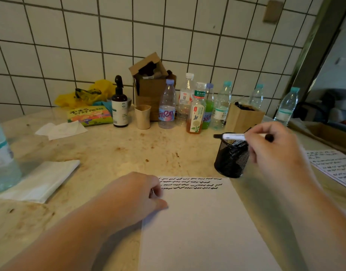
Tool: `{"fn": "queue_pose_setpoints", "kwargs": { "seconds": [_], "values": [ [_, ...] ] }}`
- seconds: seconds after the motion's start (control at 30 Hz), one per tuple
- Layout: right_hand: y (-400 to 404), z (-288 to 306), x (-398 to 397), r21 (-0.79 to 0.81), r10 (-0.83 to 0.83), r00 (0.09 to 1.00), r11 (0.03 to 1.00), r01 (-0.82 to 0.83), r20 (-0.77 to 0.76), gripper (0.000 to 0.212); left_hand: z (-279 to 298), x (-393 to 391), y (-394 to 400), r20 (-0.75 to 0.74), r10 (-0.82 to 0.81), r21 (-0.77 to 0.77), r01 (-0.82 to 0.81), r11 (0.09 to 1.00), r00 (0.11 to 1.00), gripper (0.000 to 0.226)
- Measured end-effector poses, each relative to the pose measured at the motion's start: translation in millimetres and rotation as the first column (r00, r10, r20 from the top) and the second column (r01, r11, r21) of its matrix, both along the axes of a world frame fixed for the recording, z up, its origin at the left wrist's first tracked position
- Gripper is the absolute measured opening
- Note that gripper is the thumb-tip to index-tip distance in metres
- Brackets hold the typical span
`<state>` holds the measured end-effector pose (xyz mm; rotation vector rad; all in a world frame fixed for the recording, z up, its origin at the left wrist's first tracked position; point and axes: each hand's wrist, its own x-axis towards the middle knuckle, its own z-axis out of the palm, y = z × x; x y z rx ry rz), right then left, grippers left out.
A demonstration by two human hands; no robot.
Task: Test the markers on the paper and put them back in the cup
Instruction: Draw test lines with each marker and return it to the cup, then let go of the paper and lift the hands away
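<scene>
Stained stone counter (113, 153); right hand (273, 147) pinches marker (234, 136)

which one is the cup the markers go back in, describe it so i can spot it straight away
Start at the white paper with black squiggles along its top edge. Just past its far right corner stands the black mesh cup, under the right hand gripping a white marker. Unlike the beige cup by the bottles, it is dark see-through wire mesh with black markers inside.
</scene>
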<state>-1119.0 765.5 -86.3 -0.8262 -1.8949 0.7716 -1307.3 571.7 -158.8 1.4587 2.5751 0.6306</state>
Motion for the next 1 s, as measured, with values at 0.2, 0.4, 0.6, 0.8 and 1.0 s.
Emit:
{"fn": "queue_pose_setpoints", "kwargs": {
  "seconds": [0.2,0.4,0.6,0.8,1.0],
  "values": [
    [27.0,16.7,-2.9,0.225,-0.228,0.936,0.960,0.169,0.268,0.008,-0.1,0.1,1.0,0.014,-0.014,0.000,0.014,1.000,1.000,0.030],
    [53.3,30.9,-22.8,0.354,-0.281,0.849,0.927,0.121,0.448,0.014,-0.5,0.3,0.2,0.020,-0.024,0.016,0.024,1.000,1.000,0.029],
    [62.8,31.2,-41.0,0.477,-0.373,0.652,0.879,0.020,0.660,0.033,-2.3,-3.0,-0.3,0.050,-0.004,0.063,0.001,0.998,0.999,0.027],
    [14.9,15.4,2.3,0.349,-0.036,0.942,0.933,-0.087,0.333,0.013,-2.8,-8.2,-0.1,-0.017,0.071,0.116,-0.068,0.991,0.997,0.011],
    [-32.1,-52.9,69.0,0.140,0.128,0.803,0.957,-0.254,0.581,0.008,-2.1,-12.7,2.5,-0.023,0.186,0.130,-0.181,0.975,0.982,0.018]
  ]
}}
